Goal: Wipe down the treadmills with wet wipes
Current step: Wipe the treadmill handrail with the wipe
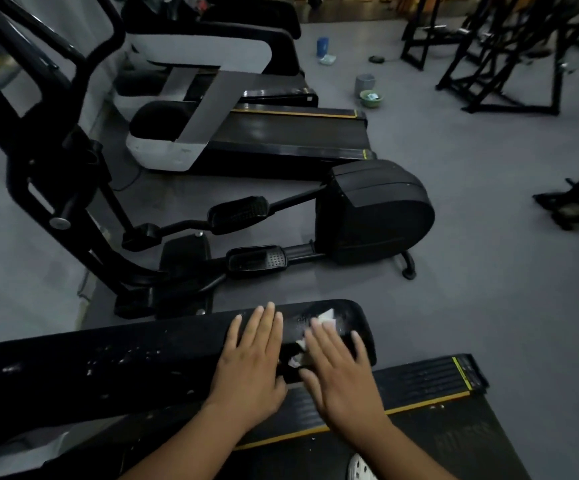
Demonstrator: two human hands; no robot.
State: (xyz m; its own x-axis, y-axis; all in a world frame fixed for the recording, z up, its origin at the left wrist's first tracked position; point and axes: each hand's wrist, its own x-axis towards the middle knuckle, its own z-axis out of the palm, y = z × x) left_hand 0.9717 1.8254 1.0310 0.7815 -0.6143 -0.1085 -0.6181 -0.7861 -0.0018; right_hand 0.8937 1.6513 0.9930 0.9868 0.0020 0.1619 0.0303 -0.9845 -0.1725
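Note:
A black treadmill handrail [125,362] runs across the lower part of the head view, speckled with wet marks. My left hand [251,355] lies flat on it with straight fingers. Just to its right, my right hand [340,372] presses a white wet wipe [322,322] onto the rail's rounded end; the wipe sticks out past the fingertips and is partly hidden under the palm. Below the rail lies the treadmill deck [430,386] with a yellow stripe along its edge.
A black elliptical trainer [374,209] stands on the grey floor just beyond the rail. Behind it is another treadmill [291,133] with a white console. A grey bin [364,84], a green bowl [371,98] and a blue container [322,46] sit further back. Black racks [489,64] fill the top right.

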